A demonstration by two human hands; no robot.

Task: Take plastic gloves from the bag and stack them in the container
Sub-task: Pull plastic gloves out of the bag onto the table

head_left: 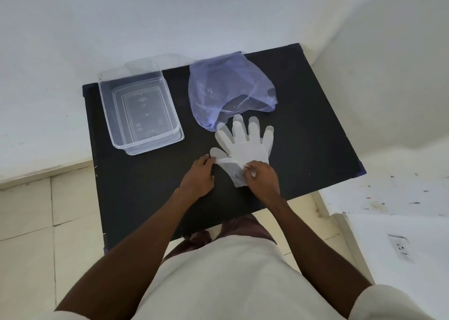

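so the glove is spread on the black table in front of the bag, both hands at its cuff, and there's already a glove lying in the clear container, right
Not quite. The head view shows the clear container empty, with no glove in it yet. The rest holds: the glove lies spread on the black table in front of the bag, with the left hand and the right hand at its cuff.

Soft even daylight; faint shadows; slight blur; wide-angle edge distortion

No legible text, label or number anywhere
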